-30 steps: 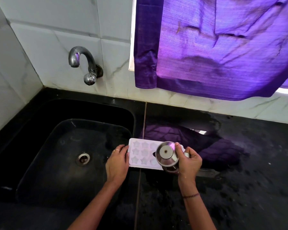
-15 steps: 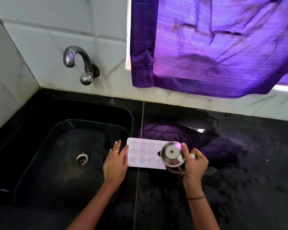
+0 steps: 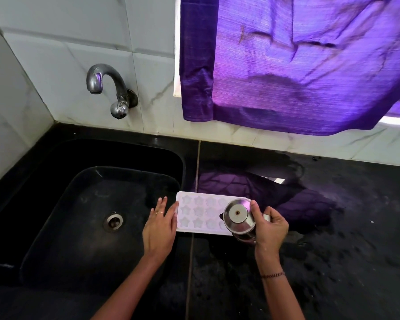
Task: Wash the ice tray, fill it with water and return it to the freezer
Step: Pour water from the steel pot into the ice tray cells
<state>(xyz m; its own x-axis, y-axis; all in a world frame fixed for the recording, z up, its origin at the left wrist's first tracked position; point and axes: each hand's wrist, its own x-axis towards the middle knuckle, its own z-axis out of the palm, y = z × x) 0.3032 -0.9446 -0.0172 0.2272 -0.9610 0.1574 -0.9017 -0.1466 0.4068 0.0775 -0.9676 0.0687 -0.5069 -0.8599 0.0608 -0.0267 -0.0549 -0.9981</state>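
Observation:
A white ice tray [image 3: 199, 212] with star-shaped cells lies flat on the black counter, just right of the sink. My left hand [image 3: 160, 224] rests against the tray's left end with straight fingers. My right hand [image 3: 271, 225] grips a steel cup [image 3: 238, 218], tipped on its side over the tray's right end with its base facing me. The cup hides the rightmost cells. I cannot tell whether water is pouring.
A black sink [image 3: 97, 218] with a drain [image 3: 113, 221] lies to the left, under a steel tap [image 3: 109, 88] on the tiled wall. A purple curtain [image 3: 298, 61] hangs above the wet black counter [image 3: 333, 250], which mirrors it.
My left hand's fingers have straightened along the tray's left end. The cup and my right hand have shifted slightly right along the tray. The view has panned a little left.

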